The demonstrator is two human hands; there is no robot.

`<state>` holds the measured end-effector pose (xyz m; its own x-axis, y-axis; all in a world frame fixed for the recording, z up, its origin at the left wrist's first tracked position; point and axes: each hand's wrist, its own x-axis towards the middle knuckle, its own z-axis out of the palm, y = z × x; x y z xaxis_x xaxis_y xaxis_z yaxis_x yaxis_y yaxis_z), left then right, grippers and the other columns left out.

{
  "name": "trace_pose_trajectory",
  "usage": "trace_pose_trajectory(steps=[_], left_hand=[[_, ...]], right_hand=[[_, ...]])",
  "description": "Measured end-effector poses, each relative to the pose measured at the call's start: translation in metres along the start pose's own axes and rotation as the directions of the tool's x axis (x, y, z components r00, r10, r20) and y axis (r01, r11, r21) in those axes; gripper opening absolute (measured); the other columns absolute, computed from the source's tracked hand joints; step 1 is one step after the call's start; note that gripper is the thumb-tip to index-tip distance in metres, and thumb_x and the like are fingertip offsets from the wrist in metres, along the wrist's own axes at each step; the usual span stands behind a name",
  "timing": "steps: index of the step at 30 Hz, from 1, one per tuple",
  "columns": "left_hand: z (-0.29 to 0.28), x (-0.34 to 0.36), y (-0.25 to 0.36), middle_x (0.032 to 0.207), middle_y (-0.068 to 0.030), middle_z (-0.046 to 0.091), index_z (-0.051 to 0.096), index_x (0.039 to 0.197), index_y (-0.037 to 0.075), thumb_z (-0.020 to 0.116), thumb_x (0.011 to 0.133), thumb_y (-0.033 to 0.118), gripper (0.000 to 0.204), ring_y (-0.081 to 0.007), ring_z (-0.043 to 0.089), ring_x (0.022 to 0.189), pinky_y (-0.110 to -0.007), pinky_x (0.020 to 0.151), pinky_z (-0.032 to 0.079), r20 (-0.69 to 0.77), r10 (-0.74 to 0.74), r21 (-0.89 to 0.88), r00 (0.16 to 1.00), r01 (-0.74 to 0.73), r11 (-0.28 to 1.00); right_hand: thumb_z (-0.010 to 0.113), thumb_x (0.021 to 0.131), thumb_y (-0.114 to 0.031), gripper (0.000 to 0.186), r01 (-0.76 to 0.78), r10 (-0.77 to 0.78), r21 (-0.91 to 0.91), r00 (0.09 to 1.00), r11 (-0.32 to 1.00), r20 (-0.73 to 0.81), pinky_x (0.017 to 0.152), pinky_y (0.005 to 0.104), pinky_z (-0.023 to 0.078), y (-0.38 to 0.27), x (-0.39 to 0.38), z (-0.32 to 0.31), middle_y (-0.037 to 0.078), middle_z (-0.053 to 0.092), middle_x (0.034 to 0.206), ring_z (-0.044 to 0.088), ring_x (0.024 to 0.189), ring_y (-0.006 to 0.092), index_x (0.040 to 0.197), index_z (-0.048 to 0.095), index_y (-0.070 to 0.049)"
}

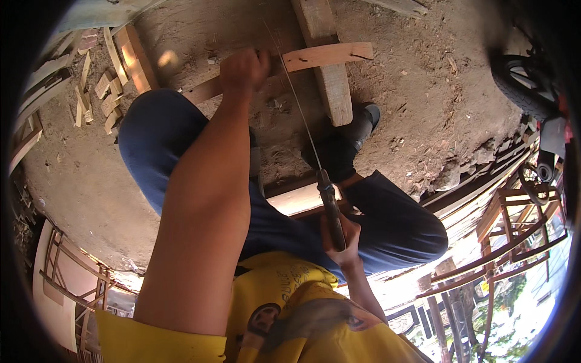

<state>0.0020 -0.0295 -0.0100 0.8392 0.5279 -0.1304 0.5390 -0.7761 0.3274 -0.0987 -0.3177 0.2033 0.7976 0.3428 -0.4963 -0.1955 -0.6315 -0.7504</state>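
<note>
My left hand has its fingers closed on a wooden board, slightly blurred, near the board's left part. The board lies crosswise over a thick wooden beam on the dirt ground, with a dark nail or slot visible toward its right end. In my right hand is the handle of a hand saw. The saw's thin blade runs up from my lap across the board, just right of my left hand. My legs in dark trousers are bent around the work.
Loose wood offcuts and an upright timber piece lie at the left. A motorbike wheel stands at the right, above stacked wooden frames. More boards and frames are at the lower left. My foot rests beside the beam.
</note>
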Motion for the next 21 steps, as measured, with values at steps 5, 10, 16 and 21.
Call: trace_pose_trajectory(steps=[5, 10, 16, 21], left_hand=[[0.007, 0.001, -0.007, 0.074, -0.0205, 0.066, 0.069, 0.074, 0.003, 0.045, 0.09, 0.038, 0.046, -0.0375, 0.066, 0.072, -0.046, 0.07, 0.052, 0.034, -0.024, 0.019, 0.999, 0.023, 1.0], [0.017, 0.002, -0.021, 0.08, -0.0229, 0.066, 0.068, 0.08, 0.001, 0.045, 0.09, 0.039, 0.045, -0.0393, 0.065, 0.08, -0.047, 0.077, 0.051, 0.109, -0.021, 0.08, 0.994, 0.013, 0.997], [0.006, 0.002, -0.009, 0.088, -0.0233, 0.066, 0.068, 0.087, 0.0, 0.042, 0.091, 0.039, 0.047, -0.0406, 0.064, 0.086, -0.048, 0.08, 0.049, 0.075, -0.064, 0.024, 0.995, 0.062, 0.998], [0.001, 0.002, -0.015, 0.087, -0.0238, 0.066, 0.07, 0.085, 0.001, 0.04, 0.091, 0.038, 0.047, -0.0408, 0.064, 0.087, -0.049, 0.081, 0.05, 0.162, -0.065, 0.037, 0.985, 0.06, 0.998]], right_hand=[[0.061, 0.081, -0.001, 0.01, 0.097, -0.123, 0.184, 0.983, 0.978, 0.136, 0.044, 0.0262, 0.036, 0.05, 0.029, 0.011, 0.005, 0.048, 0.053, 0.043, 0.049, 0.0047, 0.073, 0.055, 0.001], [0.062, 0.079, -0.001, 0.01, 0.046, -0.05, 0.064, 0.997, 0.997, 0.067, 0.048, 0.0267, 0.04, 0.026, 0.033, 0.019, 0.006, 0.051, 0.057, 0.046, 0.051, 0.0059, 0.074, 0.055, 0.002], [0.062, 0.076, 0.0, 0.008, 0.155, -0.173, 0.197, 0.982, 0.968, 0.078, 0.048, 0.0279, 0.04, 0.057, 0.051, 0.015, 0.006, 0.052, 0.057, 0.049, 0.05, 0.0091, 0.073, 0.055, 0.0], [0.062, 0.079, 0.0, 0.005, 0.115, -0.12, 0.104, 0.992, 0.988, 0.038, 0.048, 0.028, 0.041, 0.031, 0.066, 0.023, 0.007, 0.052, 0.057, 0.053, 0.049, 0.0124, 0.077, 0.058, 0.001]])
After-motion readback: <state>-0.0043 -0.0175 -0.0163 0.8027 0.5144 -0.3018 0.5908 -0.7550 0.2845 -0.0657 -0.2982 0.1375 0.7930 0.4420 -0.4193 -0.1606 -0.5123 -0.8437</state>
